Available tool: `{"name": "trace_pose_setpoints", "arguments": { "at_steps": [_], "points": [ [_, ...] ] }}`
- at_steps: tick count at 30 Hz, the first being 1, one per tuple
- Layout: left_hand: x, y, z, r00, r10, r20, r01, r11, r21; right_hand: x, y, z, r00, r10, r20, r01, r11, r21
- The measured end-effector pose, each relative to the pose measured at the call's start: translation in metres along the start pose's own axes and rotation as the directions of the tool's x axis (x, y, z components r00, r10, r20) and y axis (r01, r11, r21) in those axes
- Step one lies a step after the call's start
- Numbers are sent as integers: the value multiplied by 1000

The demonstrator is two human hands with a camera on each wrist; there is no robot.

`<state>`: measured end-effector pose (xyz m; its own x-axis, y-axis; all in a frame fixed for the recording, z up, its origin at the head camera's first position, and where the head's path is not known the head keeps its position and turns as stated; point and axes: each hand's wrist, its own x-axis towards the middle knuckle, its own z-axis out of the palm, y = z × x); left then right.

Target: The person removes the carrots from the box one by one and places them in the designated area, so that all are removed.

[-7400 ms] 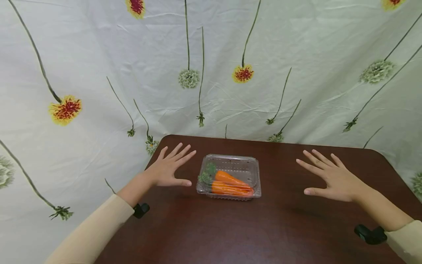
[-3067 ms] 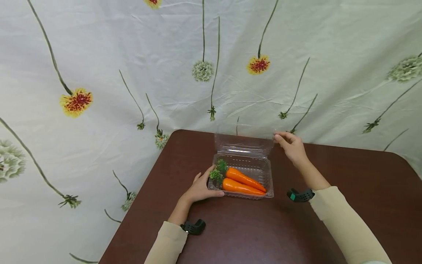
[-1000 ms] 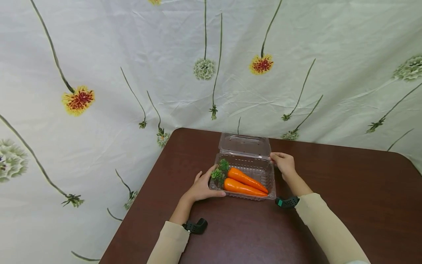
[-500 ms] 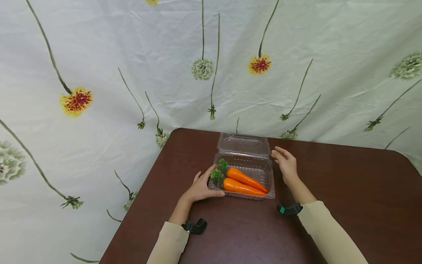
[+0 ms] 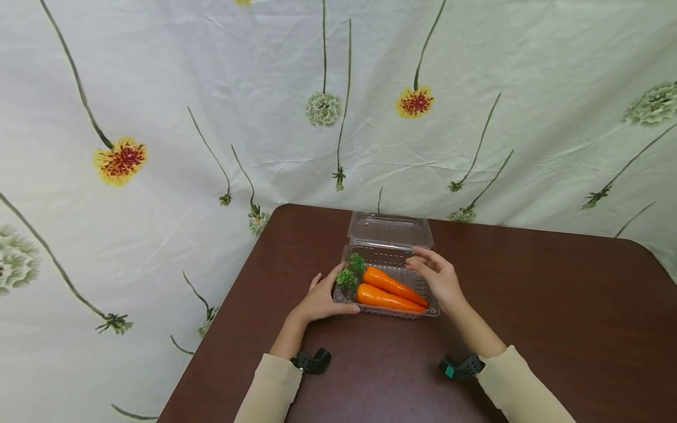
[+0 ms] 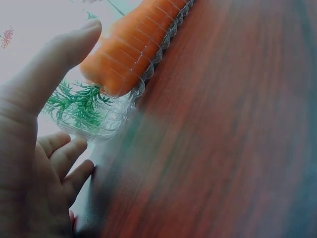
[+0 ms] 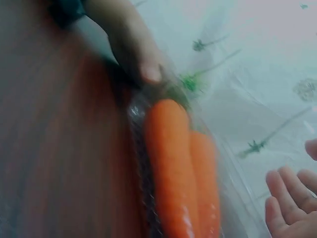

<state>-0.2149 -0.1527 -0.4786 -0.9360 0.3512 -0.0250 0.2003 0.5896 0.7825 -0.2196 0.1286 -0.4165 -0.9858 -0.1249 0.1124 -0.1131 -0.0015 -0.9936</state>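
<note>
A clear plastic clamshell container (image 5: 386,258) sits on the table, its lid (image 5: 390,230) folded back flat behind it. Inside lie two orange carrots, the rear carrot (image 5: 391,284) and the front carrot (image 5: 385,297), side by side with green leafy tops (image 5: 347,278) at the left. My left hand (image 5: 319,303) holds the container's left front corner, thumb along the front and fingers along the left side. My right hand (image 5: 441,283) hovers over the container's right side, fingers loosely bent with nothing between them. In the right wrist view, its fingers (image 7: 292,198) appear apart from the carrots.
The dark brown wooden table (image 5: 529,305) extends to both sides and toward me. A white cloth (image 5: 254,88) printed with flowers hangs behind its far edge. A black wristband sits on each forearm, the left wristband (image 5: 313,361) and the right wristband (image 5: 462,367).
The container was closed at first; my right hand lifted its lid and laid it back. That hand has since let go and moved left over the container. My left hand keeps its hold.
</note>
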Motion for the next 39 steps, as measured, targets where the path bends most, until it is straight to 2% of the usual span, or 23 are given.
{"name": "trace_pose_setpoints", "arguments": {
  "at_steps": [4,7,10,16,20,24,30,35,39],
  "points": [
    [4,-2,0,999,43,-6,-43,998,55,-5,-1,11,992,44,118,-43,999,-13],
    [5,-3,1,999,48,-12,-47,997,67,-7,-1,17,982,78,170,-65,995,-80],
    [6,-3,1,999,48,-17,-47,997,66,-9,-4,20,973,86,213,-52,986,-158],
    [5,-2,1,999,44,-10,-43,996,78,-7,8,24,960,75,272,3,962,-275],
    [6,-1,1,999,50,-12,-49,996,78,-7,10,28,957,59,285,59,920,-388],
    [6,-1,0,999,53,-13,-52,996,79,-9,10,31,954,46,297,112,863,-493],
    [6,-2,0,998,54,-11,-53,996,79,-8,13,35,945,38,325,173,785,-595],
    [5,-3,0,999,46,-7,-45,997,68,-6,15,38,940,76,333,173,735,-656],
    [5,-4,0,999,44,-5,-44,996,72,-5,16,41,935,114,336,160,712,-684]
  ]
}}
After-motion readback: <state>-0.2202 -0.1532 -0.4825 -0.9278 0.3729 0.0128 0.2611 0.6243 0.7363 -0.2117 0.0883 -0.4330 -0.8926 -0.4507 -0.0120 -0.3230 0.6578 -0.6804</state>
